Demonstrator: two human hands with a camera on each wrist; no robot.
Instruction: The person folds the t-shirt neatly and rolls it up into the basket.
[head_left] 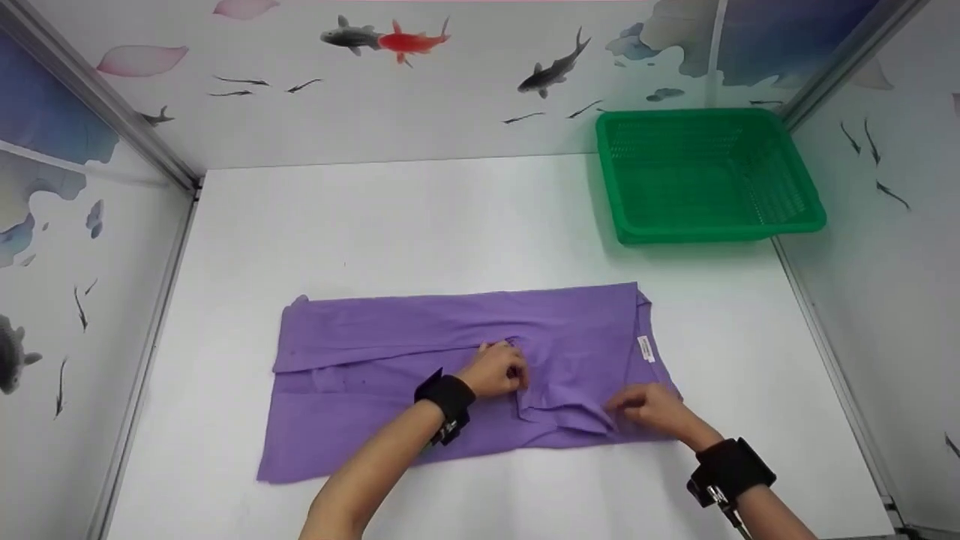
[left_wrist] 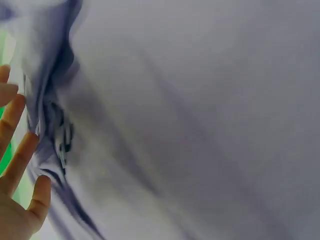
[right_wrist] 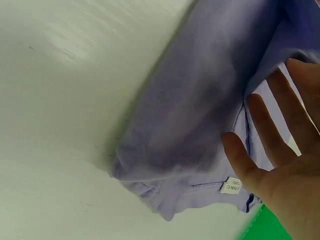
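Note:
A purple garment [head_left: 360, 420] lies folded into a wide strip, with a white label [head_left: 646, 349] at its right end. My left hand [head_left: 496, 370] is at its middle, thumb and index finger together on the gathered cloth; the other fingers spread out in the left wrist view. Close to the lower right corner, my right hand [head_left: 654, 409] pinches the raised edge of a loose flap. In the right wrist view the index fingertip meets that cloth, while the other fingers [right_wrist: 270, 125] extend and the thumb is hidden.
A green plastic basket [head_left: 712, 225] stands at the table's back right corner. White printed panels [head_left: 465, 127] wall the back and both sides of the white table [head_left: 420, 225]. A black band is strapped round each wrist.

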